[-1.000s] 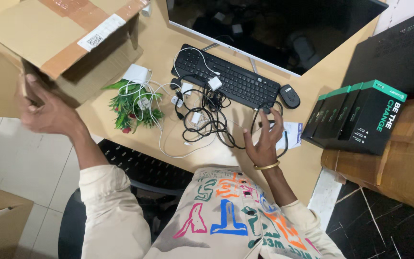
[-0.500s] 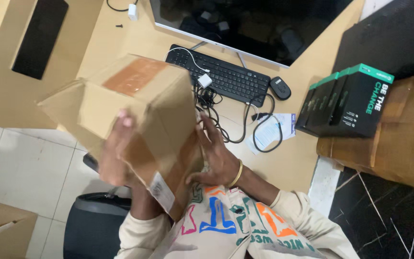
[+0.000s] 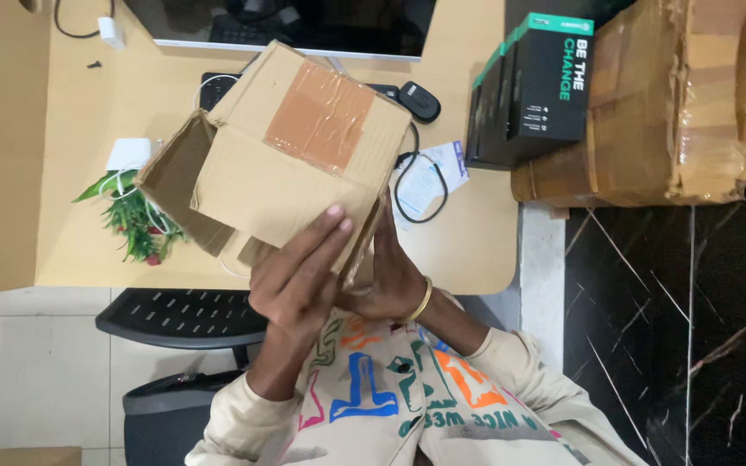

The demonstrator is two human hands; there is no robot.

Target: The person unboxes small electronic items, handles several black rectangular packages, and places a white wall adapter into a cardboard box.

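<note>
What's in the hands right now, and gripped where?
Both hands hold the cardboard box above the desk. The left hand has its fingers flat on the box's near face; the right hand presses its near right side.

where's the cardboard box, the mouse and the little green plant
cardboard box (image 3: 304, 164), head view, on its taped top panel
mouse (image 3: 420, 100), head view, on its black back
green plant (image 3: 135, 223), head view, on its leaves

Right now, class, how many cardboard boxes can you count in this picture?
3. One taped box held up in both hands above the desk; a large wrapped box at right; a box corner at bottom left. Others may be hidden.
</note>
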